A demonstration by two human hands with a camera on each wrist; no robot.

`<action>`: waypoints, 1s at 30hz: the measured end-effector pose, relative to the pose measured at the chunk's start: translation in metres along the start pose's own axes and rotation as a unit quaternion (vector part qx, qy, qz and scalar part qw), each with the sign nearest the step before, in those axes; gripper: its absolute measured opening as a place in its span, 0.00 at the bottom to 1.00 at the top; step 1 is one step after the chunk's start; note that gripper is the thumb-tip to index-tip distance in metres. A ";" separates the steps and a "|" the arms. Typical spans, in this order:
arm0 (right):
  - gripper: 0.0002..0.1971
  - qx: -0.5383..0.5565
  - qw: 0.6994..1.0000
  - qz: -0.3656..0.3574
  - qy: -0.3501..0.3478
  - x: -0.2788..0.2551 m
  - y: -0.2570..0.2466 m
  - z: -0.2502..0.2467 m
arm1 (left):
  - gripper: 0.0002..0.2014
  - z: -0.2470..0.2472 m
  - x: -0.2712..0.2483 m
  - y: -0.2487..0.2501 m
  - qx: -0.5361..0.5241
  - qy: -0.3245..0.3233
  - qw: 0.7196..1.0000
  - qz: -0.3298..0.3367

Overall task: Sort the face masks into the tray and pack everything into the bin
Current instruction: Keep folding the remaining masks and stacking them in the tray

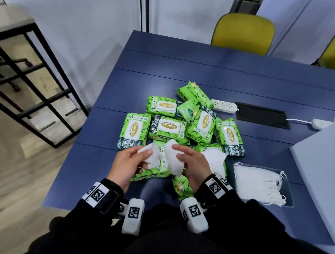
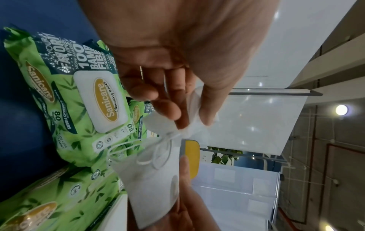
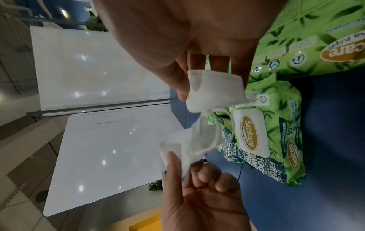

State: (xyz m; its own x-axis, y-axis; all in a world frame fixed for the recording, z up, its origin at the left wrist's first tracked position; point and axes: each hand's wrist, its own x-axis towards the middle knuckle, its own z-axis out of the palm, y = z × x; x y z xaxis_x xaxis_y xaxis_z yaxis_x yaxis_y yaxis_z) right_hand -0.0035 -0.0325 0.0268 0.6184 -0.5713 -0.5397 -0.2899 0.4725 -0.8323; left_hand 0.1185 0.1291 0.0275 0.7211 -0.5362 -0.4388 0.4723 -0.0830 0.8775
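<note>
Over the near edge of a dark blue table (image 1: 166, 58), a person's left hand (image 1: 127, 165) and right hand (image 1: 192, 163) hold two white folded fabric face masks above the clutter. The left hand pinches one mask (image 1: 151, 157) between thumb and curled fingers; the right hand pinches the other mask (image 1: 173, 158) the same way. The wrist views show thin white elastic ear loops (image 2: 152, 153) running from one mask to the other, seemingly tangled. The step in hand looks like the sorting, with the pair being drawn apart. Just right of the hands, a third white mask (image 1: 215, 160) lies on the packs, and beyond it a heap of white masks (image 1: 257, 182) already fills a shallow clear tray (image 1: 289, 195). A large white container (image 1: 320, 164), probably the bin, stands at the table's right edge. Further back, green plastic packs of Sanicare cleansing wipes (image 1: 168, 127) lie jumbled mid-table, unpacked. Behind them rest a white power strip (image 1: 224, 105) and two yellow chairs (image 1: 243, 31). The next move likely calls for freeing the loops gently, then carrying each mask right to the tray.
</note>
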 end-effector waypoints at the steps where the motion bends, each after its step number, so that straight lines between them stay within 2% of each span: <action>1: 0.15 0.001 1.000 -0.004 -0.011 -0.001 -0.001 -0.001 | 0.03 -0.001 0.004 -0.001 -0.003 0.006 1.000 -0.005; 4: 0.16 -0.005 0.999 -0.014 -0.042 0.000 -0.003 -0.004 | 0.09 0.004 0.005 0.001 0.023 0.015 0.999 -0.016; 6: 0.17 -0.001 0.999 -0.013 -0.052 0.002 -0.004 -0.004 | 0.09 0.011 0.004 0.003 0.021 -0.015 1.000 -0.017; 9: 0.19 -0.004 0.998 0.001 -0.063 0.005 -0.006 -0.005 | 0.19 0.018 0.007 0.003 -0.004 -0.032 0.999 -0.025; 11: 0.23 -0.002 0.998 0.018 -0.063 0.005 -0.008 -0.008 | 0.16 0.022 0.010 0.004 -0.009 -0.030 0.999 -0.028; 13: 0.21 0.010 0.998 0.025 -0.064 0.005 -0.012 -0.011 | 0.11 0.027 0.012 0.003 0.004 -0.039 0.999 -0.035; 15: 0.18 0.021 0.998 0.031 -0.058 0.005 -0.014 -0.012 | 0.13 0.028 0.014 0.000 0.018 -0.055 0.997 -0.042; 18: 0.18 0.017 0.998 0.045 -0.032 0.008 -0.013 -0.015 | 0.15 0.032 0.016 -0.003 0.023 -0.064 0.996 -0.056; 21: 0.20 0.011 0.998 0.056 -0.014 0.011 -0.011 -0.017 | 0.12 0.035 0.017 -0.005 0.018 -0.035 0.999 -0.033; 24: 0.14 -0.006 0.998 0.064 -0.024 0.009 -0.012 -0.019 | 0.05 0.036 0.017 -0.005 0.032 -0.006 0.999 -0.013; 25: 0.12 -0.007 0.997 0.067 -0.029 0.008 -0.012 -0.019 | 0.04 0.037 0.017 -0.004 0.035 -0.006 0.999 -0.013; 28: 0.11 0.003 0.998 0.068 -0.018 0.006 -0.012 -0.019 | 0.10 0.036 0.017 0.001 0.052 -0.012 0.998 0.012; 30: 0.09 0.003 0.998 0.068 -0.010 0.004 -0.015 -0.018 | 0.06 0.036 0.020 0.005 0.070 -0.029 0.997 0.019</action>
State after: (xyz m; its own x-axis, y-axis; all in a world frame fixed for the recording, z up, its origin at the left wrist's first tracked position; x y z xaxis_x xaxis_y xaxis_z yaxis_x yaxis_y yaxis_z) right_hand -0.0098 -0.0543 0.0344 0.5880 -0.4890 -0.6443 -0.3673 0.5483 -0.7513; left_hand 0.1167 0.0881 0.0300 0.7044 -0.5885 -0.3969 0.3679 -0.1755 0.9131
